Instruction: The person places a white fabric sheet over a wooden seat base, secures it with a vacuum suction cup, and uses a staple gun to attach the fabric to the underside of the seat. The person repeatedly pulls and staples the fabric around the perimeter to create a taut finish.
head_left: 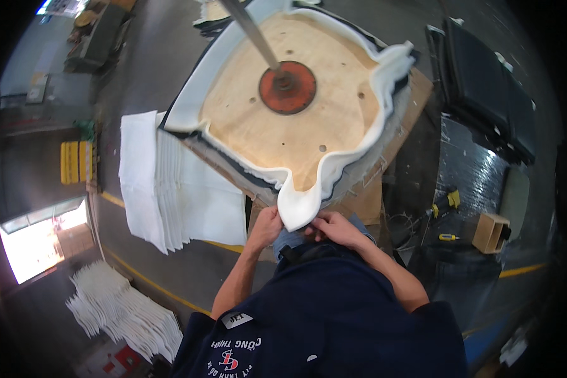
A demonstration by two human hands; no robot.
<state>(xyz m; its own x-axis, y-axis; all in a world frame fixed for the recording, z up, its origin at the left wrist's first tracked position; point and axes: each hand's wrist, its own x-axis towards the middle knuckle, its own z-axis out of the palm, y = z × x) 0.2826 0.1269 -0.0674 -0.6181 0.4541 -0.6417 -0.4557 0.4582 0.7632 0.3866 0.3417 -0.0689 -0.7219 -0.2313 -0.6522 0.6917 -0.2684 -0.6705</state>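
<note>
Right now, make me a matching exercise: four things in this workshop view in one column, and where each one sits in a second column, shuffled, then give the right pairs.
Things:
1. round red metal disc
2. stack of white fabric sheets
3. small open wooden box
4. white foam edge flap

Places:
A. on the floor to the person's right
B. in the middle of the pale plywood seat board
C. between the left hand and the right hand
D. left of the board, beside the workpiece

Pairs: 1-B, 2-D, 3-A, 4-C
</note>
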